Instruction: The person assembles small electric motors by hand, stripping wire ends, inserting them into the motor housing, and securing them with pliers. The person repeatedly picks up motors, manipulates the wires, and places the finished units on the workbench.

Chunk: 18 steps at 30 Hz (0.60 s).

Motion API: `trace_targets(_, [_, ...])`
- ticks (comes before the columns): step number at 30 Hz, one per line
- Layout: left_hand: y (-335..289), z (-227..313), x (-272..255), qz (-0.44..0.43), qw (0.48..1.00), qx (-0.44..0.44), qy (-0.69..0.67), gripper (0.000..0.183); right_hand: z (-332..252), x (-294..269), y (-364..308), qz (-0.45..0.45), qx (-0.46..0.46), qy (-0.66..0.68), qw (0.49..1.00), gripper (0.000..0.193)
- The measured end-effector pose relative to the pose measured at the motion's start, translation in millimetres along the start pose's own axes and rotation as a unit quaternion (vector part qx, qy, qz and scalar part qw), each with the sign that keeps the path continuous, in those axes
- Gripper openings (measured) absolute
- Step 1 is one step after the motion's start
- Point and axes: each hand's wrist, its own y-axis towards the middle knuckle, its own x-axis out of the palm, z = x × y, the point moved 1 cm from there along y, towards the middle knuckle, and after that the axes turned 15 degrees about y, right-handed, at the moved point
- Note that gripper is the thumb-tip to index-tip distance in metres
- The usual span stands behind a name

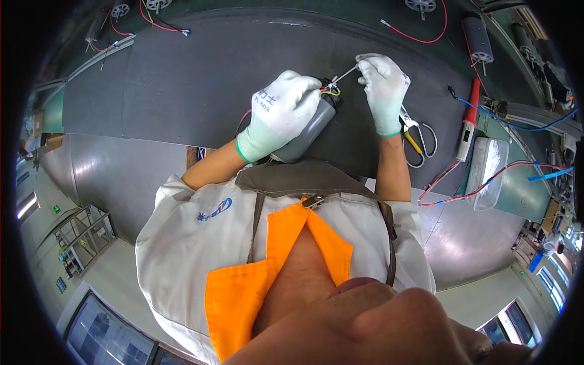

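A grey cylindrical motor (310,132) lies on the bench in front of me, with a bundle of short coloured wires (330,90) at its far end. My left hand (286,109), in a white glove, rests over the motor with its fingers closed at the wires; its fingertips are partly hidden. In a pinch, my right hand (383,85), gloved too, grips the end of a thin white cable tie (347,74). The tie is stretched taut from the wires up to the right fingertips.
Scissors (426,137) and a yellow-handled tool (413,142) lie below my right hand. Further right are a red-handled soldering iron (471,109) with its cable and a clear plastic tray (490,173). More motors with wires, such as a dark one (477,39), stand along the dark bench's (182,79) far side.
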Motion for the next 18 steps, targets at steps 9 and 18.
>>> trace_targets(9, [18.1,-1.6,-4.5,-0.079,0.969,0.161,0.171,0.017,-5.2,20.0,-6.4,-0.13,0.16,0.454,0.867,0.028])
trace_targets(18, [34.1,-31.3,-16.1,-0.139,0.897,0.354,0.227,0.022,-41.5,21.3,-11.9,-0.119,0.183,0.221,0.951,0.022])
